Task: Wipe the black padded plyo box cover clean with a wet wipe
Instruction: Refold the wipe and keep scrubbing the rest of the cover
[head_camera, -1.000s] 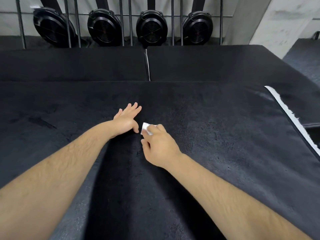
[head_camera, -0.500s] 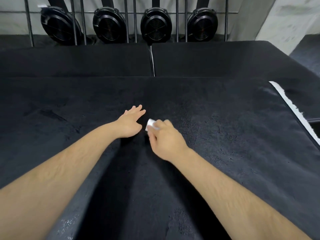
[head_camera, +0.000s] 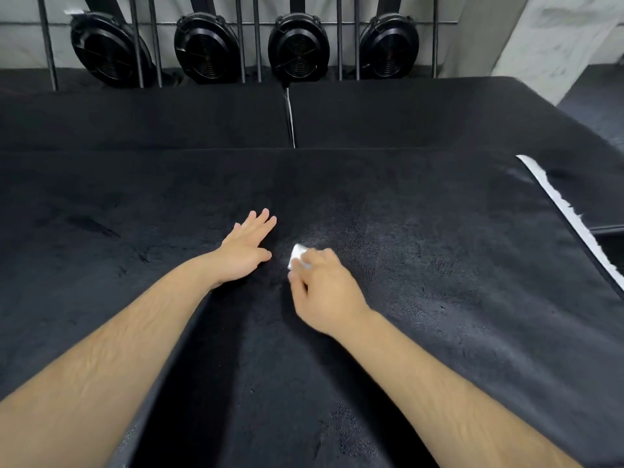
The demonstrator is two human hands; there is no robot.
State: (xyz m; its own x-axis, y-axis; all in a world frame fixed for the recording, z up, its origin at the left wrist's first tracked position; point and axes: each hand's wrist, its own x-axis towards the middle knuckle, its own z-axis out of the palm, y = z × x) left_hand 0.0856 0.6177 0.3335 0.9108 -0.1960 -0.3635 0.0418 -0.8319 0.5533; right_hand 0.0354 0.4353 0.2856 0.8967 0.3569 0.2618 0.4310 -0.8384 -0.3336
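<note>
**At centre frame, wet wipe (head_camera: 297, 254) meets black plyo box cover (head_camera: 456, 282)**

Just right of centre, the right hand (head_camera: 324, 292), slightly blurred, grips a small wad of white wipe with its fingers curled round it and presses it onto the padded cover, which fills the middle and lower frame. Just beside it, the left hand (head_camera: 248, 246) lies flat on the cover, fingers straight and holding nothing, apparently steadying the surface. A paler sheen around the wipe and to its right suggests that patch has been gone over. The wide stretches toward the left and lower edges show scuffs and flecks, so most of the job looks left to do. A white frayed strip (head_camera: 567, 211) runs along the cover's right edge. Across the top of the frame, four round black housings (head_camera: 297, 45) stand behind metal bars (head_camera: 47, 45).
</note>
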